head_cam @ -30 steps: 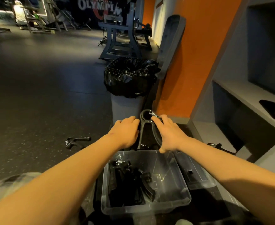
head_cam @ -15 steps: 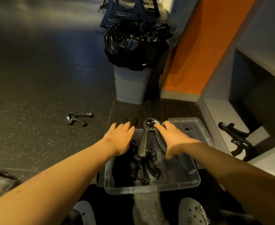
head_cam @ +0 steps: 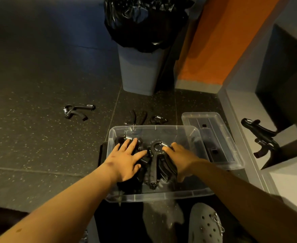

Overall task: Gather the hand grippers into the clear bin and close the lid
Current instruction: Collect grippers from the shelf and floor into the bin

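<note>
Dim and warm-toned overall, with a cool bluish wash across the floor (head_cam: pixel 39 41) at top left and brighter light along the left arm (head_cam: pixel 65 204). Soft glints on the clear bin (head_cam: pixel 154 197), its lid (head_cam: pixel 219 120) and the black bag (head_cam: pixel 144 14); deep shadow inside the shelf (head_cam: pixel 284 76). Bent at the edges by the wide lens, slightly soft and grainy throughout.

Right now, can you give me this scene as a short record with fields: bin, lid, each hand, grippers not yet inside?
container: clear bin, open, on the floor, pile of grippers inside
cover: lid off, on the floor at the bin's right
left: left hand flat, fingers spread on the pile
right: right hand holds one gripper over the pile
outside: lone gripper on the floor at left; floor grippers behind the bin, at least two; shelf grippers on the low shelf, two it seems
</note>
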